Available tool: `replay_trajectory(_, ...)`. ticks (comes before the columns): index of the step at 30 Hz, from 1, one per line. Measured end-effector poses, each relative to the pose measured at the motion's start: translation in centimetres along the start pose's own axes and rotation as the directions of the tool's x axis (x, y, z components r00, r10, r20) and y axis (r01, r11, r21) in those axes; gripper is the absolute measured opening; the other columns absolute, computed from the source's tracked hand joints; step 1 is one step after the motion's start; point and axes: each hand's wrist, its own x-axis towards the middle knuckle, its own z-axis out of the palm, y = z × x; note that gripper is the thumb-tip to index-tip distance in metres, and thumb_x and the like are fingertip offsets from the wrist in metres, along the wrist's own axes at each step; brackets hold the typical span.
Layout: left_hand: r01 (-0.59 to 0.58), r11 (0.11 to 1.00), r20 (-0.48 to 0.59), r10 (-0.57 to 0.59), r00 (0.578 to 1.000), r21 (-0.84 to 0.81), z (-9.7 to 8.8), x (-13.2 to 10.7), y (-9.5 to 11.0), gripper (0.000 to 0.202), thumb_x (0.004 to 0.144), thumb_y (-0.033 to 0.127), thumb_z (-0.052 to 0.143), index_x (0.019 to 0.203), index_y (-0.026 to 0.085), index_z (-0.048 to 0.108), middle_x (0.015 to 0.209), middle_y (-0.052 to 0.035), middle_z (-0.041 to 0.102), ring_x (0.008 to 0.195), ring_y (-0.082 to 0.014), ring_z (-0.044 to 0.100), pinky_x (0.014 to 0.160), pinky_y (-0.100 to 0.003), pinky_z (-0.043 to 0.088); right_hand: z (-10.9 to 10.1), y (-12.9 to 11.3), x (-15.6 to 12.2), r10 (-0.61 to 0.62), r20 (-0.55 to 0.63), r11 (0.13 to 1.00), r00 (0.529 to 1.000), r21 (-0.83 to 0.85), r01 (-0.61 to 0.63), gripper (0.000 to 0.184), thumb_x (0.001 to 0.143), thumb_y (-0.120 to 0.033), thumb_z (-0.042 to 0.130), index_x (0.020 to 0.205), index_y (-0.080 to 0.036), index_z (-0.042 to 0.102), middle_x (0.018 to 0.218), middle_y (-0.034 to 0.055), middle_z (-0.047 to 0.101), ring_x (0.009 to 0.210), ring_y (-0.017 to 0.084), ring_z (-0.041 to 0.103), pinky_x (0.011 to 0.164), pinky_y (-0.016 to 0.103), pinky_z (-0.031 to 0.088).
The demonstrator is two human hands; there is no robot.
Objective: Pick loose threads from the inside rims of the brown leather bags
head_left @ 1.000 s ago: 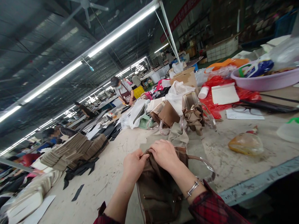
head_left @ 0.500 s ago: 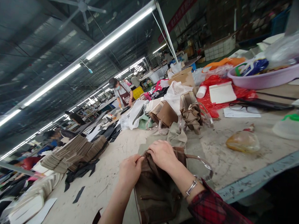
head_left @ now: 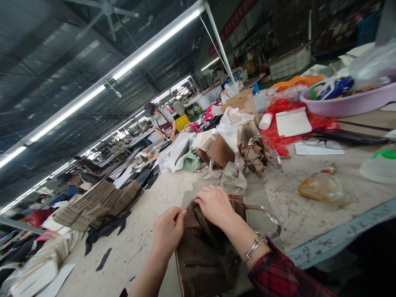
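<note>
A brown handbag (head_left: 206, 262) lies on the table in front of me, its soft brown lining bunched at the top. My left hand (head_left: 168, 228) pinches the bag's left upper edge between thumb and forefinger. On the far edge, my right hand (head_left: 214, 204) is closed over the gathered fabric, its fingertips curled out of sight. The bag's handle (head_left: 264, 209), wrapped in clear plastic, loops out to the right. Grey-green cloth (head_left: 233, 178) is spread under and behind the bag.
Beyond my hands stand two more brown bags (head_left: 221, 150) (head_left: 252, 146). A stack of brown pieces (head_left: 93, 201) lies left. On the right are a bag of amber glue (head_left: 320, 187), eyeglasses (head_left: 326, 142) and a purple basin (head_left: 344, 106). A co-worker (head_left: 163, 120) stands farther off.
My left hand has shifted slightly left and down along the bag's edge, a little farther from my right hand. The right hand has hardly moved.
</note>
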Motion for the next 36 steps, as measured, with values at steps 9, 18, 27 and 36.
replay_trajectory(9, 0.093, 0.995, -0.024, -0.093, 0.995, 0.030, -0.4, 0.6, -0.3, 0.024, 0.086, 0.030, 0.058, 0.065, 0.019, 0.058, 0.060, 0.0014, 0.062, 0.063, -0.0145, 0.057, 0.060, -0.025, 0.032, 0.1, -0.3, 0.0, 0.012, -0.004, 1.000, 1.000, -0.005, -0.012, 0.018, 0.090, -0.029, 0.058, 0.080, -0.021, 0.069, 0.085, 0.0041, 0.069, 0.086, 0.020, 0.058, 0.078, 0.031, 0.037)
replay_trajectory(18, -0.043, 0.998, 0.130, 0.048, 0.990, -0.045, 0.2, 3.0, 1.5, 0.021, 0.087, 0.022, 0.051, 0.082, 0.022, 0.072, 0.079, -0.0006, 0.073, 0.074, -0.0144, 0.064, 0.066, -0.023, 0.038, 0.0, 0.0, 0.0, 0.012, 0.013, 1.000, 1.000, -0.009, -0.012, 0.019, 0.092, -0.028, 0.054, 0.083, -0.020, 0.069, 0.087, 0.0053, 0.069, 0.089, 0.020, 0.058, 0.081, 0.032, 0.038)
replay_trajectory(27, -0.004, 0.998, 0.102, 0.010, 0.995, -0.061, 1.1, 3.4, 1.3, 0.021, 0.083, 0.019, 0.050, 0.074, 0.022, 0.069, 0.068, 0.0020, 0.068, 0.067, -0.0121, 0.059, 0.062, -0.021, 0.037, -0.1, -0.1, 0.0, -0.068, 0.036, 0.997, 0.997, -0.020, 0.068, 0.019, 0.091, -0.023, 0.053, 0.082, -0.019, 0.069, 0.085, 0.0056, 0.068, 0.086, 0.021, 0.057, 0.078, 0.031, 0.039)
replay_trajectory(36, 0.008, 0.998, 0.078, -0.003, 0.997, -0.059, 1.6, 3.2, 1.6, 0.024, 0.084, 0.018, 0.049, 0.088, 0.023, 0.072, 0.077, -0.0015, 0.073, 0.074, -0.0158, 0.064, 0.066, -0.023, 0.040, 0.5, -0.4, -0.1, -0.027, -0.012, 0.999, 1.000, -0.047, 0.026, 0.021, 0.091, -0.022, 0.051, 0.080, -0.019, 0.068, 0.085, 0.0062, 0.068, 0.087, 0.022, 0.057, 0.078, 0.032, 0.039)
